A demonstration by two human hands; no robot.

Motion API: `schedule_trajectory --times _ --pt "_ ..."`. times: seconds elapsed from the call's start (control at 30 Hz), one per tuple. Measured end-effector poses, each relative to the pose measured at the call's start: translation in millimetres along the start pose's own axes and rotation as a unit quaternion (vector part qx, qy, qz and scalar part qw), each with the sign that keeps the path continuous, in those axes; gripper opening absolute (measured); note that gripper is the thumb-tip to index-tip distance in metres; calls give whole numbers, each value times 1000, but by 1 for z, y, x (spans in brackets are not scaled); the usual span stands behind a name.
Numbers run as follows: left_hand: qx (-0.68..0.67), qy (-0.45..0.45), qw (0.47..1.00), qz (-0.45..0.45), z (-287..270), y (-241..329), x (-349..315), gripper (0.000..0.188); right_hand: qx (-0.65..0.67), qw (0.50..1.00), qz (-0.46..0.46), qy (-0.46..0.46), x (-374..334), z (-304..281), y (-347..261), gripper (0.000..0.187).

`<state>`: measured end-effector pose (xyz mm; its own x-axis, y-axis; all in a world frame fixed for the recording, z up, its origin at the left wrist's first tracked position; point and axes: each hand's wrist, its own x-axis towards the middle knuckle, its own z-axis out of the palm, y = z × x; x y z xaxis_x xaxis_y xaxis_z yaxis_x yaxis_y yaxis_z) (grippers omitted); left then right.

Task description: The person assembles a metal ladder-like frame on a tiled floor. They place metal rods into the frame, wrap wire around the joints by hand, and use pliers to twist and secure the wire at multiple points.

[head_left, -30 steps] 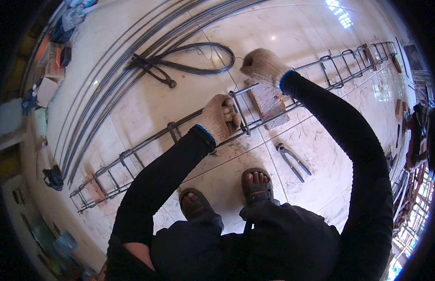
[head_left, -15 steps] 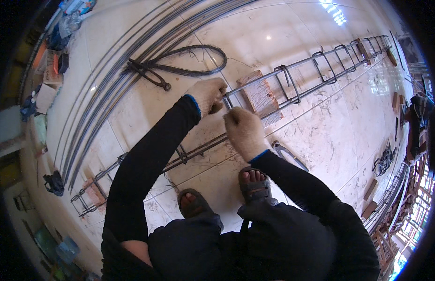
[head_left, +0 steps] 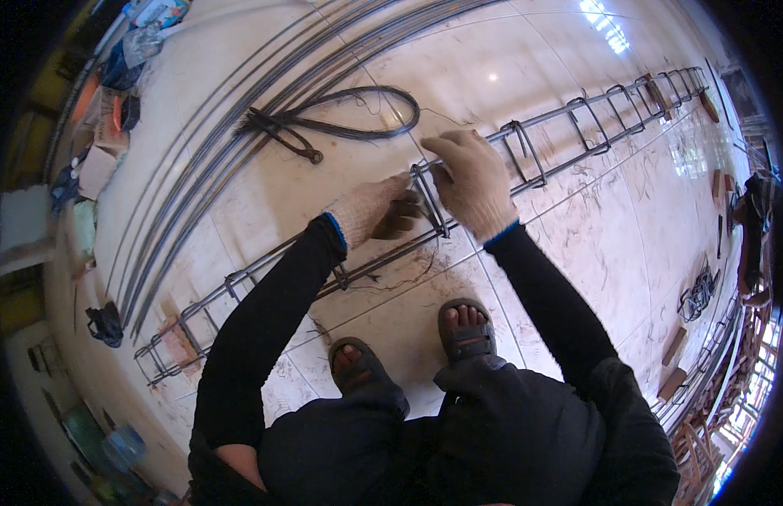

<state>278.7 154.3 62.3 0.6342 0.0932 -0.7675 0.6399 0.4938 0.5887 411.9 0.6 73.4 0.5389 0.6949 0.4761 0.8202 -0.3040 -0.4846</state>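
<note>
A long cage of steel reinforcing bars point(head_left: 569, 165) with square stirrups runs diagonally in front of me. My left hand point(head_left: 379, 211), in a pale knit glove, reaches to the left side of a stirrup point(head_left: 431, 201). Its fingers are loosely bent and apart, and whether they touch the bar is unclear. On the stirrup's other side is my right hand point(head_left: 472, 181), likewise gloved, its index finger and thumb spread above the top bar with nothing visible between them. Beyond the hands lie a looped bundle of thin tie wire point(head_left: 358, 110) and dark pincers point(head_left: 290, 142).
Several loose steel rods point(head_left: 214, 160) curve across the tiled floor at the far left. A brick point(head_left: 182, 344) lies under the cage's left end. At the left stand cardboard boxes point(head_left: 100, 156); wood pieces point(head_left: 674, 346) lie at the right. My sandalled feet are just below the cage.
Both hands have moved apart around the stirrup, and my right hand has risen and opened its fingers. The brick and a hand tool beside the right hand are now covered. The view has shifted slightly.
</note>
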Motion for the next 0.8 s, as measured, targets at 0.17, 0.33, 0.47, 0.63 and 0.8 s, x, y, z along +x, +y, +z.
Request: schedule_trajectory --times 0.17,0.33,0.47,0.63,0.8 --pt "-66 27 997 31 1 -4 5 27 -122 970 -58 -204 13 22 23 12" --pt "-15 9 992 121 -4 17 12 30 -151 951 127 -238 -7 30 -13 17" --pt "81 12 986 148 19 24 21 41 -31 964 164 -208 -29 26 -9 26" --pt "-8 59 996 62 12 1 16 50 52 968 216 -113 -91 -28 33 24" --pt "41 102 991 73 -4 -52 4 51 -214 927 228 -204 -222 -81 53 42"
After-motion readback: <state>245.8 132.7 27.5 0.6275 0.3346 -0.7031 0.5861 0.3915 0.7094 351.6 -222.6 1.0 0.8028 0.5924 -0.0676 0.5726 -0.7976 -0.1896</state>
